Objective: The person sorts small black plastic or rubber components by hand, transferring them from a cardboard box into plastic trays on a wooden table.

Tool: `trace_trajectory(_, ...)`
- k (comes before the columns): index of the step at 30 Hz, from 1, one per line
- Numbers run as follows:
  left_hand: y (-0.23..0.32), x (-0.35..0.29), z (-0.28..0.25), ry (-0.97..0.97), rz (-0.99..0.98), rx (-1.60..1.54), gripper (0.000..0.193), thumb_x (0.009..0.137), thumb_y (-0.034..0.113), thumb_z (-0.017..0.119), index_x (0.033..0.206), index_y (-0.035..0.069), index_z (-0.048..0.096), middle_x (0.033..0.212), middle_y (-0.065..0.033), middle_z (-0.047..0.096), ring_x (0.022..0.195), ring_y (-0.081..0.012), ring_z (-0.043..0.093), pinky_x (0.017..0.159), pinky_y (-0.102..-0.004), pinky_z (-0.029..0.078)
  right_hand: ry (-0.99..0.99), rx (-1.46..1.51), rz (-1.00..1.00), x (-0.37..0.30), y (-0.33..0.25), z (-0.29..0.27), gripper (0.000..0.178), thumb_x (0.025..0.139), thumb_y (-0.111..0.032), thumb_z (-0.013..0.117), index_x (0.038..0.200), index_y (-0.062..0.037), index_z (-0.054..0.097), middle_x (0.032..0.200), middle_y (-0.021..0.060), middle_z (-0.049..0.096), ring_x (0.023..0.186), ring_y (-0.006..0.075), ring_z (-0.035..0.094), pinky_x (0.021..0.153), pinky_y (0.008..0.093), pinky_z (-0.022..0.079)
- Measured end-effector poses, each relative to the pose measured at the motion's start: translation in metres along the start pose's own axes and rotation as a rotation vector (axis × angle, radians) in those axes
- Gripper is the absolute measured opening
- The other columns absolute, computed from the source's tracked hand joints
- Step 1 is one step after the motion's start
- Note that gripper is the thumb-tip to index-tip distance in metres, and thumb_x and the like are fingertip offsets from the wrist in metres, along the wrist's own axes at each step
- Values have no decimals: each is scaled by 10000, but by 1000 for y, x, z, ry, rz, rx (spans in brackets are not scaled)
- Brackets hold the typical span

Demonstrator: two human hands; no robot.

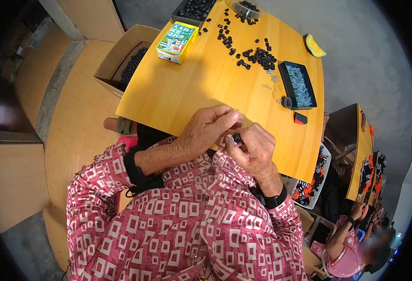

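Over the near edge of the wooden table (192, 100), my two hands are close together in front of my patterned shirt. My right hand (256, 149) is curled around a small black plastic part (237, 138), whose end shows between thumb and forefinger. To its left, my left hand (208, 127) has its thumb and fingers pressed together, pointing toward the right hand. Whatever the left fingertips pinch is hidden or too small to make out. Farther off on the tabletop, loose black plastic parts (263, 59) lie heaped and scattered. Small silvery springs (274, 77) are strewn beside them.
A black tray (285, 82) of silvery pieces stands at right, near a red-and-black object (300, 118). A yellow carton (178, 42), dark bin (187, 18) and clear tub (267, 10) stand farther away. Left is a cardboard box (112, 70); another person (346, 253) works at lower right.
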State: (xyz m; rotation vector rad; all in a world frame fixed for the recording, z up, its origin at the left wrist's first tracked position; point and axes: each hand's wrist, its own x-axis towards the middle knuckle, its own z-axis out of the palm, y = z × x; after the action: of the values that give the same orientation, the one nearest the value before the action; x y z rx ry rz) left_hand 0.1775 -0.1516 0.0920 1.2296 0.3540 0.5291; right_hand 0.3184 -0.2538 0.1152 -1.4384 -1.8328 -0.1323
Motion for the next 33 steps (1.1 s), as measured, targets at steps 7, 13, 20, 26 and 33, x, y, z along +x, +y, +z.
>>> trace_trajectory(7, 9, -8, -10, -61, -80, 21, 264, 964, 154, 634, 1177, -1, 621, 983, -6, 637, 909, -57, 582, 810, -219, 499, -10, -132, -28, 3, 7, -3, 185, 696, -82, 763, 818, -21, 639, 620, 61, 503, 545, 225, 523, 502, 333, 431)
trace_trajectory(13, 15, -4, -10, -45, -44, -30, 262, 873, 72, 709, 1105, -27, 640, 940, -34, 677, 873, -72, 611, 784, -222, 511, -39, -143, -39, 4, 7, -3, 226, 693, -90, 765, 873, -3, 659, 636, 70, 510, 574, 234, 541, 525, 341, 447)
trace_trajectory(20, 13, -5, -11, -23, -55, -39, 215, 899, 80, 668, 1086, -24, 651, 906, -15, 666, 818, -55, 597, 713, -213, 501, -47, -120, -12, 5, 6, -3, 242, 661, -56, 756, 874, 14, 664, 632, 72, 515, 578, 237, 544, 528, 340, 448)
trace_trajectory(26, 7, -2, -13, -2, -37, 26, 218, 950, 154, 622, 1075, -22, 653, 843, 7, 636, 726, -35, 562, 641, -200, 469, -16, -112, -40, 5, 4, -6, 174, 643, -21, 728, 796, 13, 652, 587, 64, 487, 537, 224, 508, 504, 335, 422)
trace_trajectory(33, 10, -2, -14, -22, -41, 14, 203, 949, 128, 627, 1086, -21, 650, 828, 15, 628, 713, -35, 558, 635, -196, 467, -18, -106, -54, 5, 6, -6, 179, 645, -24, 730, 799, 16, 648, 602, 71, 499, 539, 231, 511, 502, 340, 421)
